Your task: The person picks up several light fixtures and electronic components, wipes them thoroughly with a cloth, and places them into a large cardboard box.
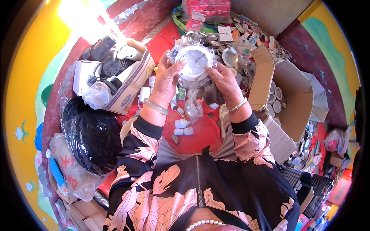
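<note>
In front of me I hold a round, white-rimmed light fixture (194,63), loosely wrapped in clear plastic film. It looks like a downlight, with its pale disc facing up. My left hand (167,79) grips the left side of the rim, thumb on top. On the right side my right hand (226,82) pinches the rim between thumb and fingers. Below the fixture a clear plastic bag (193,109) and several small white cylinders (182,128) lie on a red cloth (192,143).
A carton (127,90) of dark and white devices stands at the left, above a black plastic bag (90,133). At the right an open cardboard box (293,100) contains round white pieces (276,106). Mixed small boxes and parts are heaped at the back, below a red package (208,9).
</note>
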Available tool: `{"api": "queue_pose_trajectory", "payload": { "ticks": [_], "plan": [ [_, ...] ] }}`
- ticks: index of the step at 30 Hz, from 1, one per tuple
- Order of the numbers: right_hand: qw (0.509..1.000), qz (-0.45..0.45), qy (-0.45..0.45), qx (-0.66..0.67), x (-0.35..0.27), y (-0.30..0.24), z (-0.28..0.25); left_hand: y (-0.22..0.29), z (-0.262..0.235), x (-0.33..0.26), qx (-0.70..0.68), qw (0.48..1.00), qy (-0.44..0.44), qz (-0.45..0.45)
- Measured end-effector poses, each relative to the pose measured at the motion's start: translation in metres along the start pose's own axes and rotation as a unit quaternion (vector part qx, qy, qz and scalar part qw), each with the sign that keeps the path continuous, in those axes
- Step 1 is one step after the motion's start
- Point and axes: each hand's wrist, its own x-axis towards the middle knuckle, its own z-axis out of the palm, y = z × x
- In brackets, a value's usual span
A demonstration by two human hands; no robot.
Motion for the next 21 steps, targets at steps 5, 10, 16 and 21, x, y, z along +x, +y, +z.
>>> {"api": "queue_pose_trajectory", "payload": {
  "ticks": [5, 10, 16, 21],
  "plan": [
    [1.0, 0.012, -0.005, 0.021, -0.004, -0.005, 0.006, -0.003, -0.003, 0.0, -0.039, 0.999, 0.006, -0.005],
    [0.998, -0.01, -0.02, 0.064, 0.0, -0.003, 0.006, -0.003, -0.005, 0.001, -0.044, 0.998, 0.034, 0.031],
    [0.997, -0.048, 0.061, 0.014, 0.004, -0.011, -0.008, 0.002, -0.016, 0.007, -0.054, 0.991, 0.085, 0.091],
    [0.996, -0.049, 0.065, -0.023, -0.001, -0.011, -0.002, -0.004, -0.021, 0.01, -0.038, 0.984, 0.115, 0.13]
  ]
}}
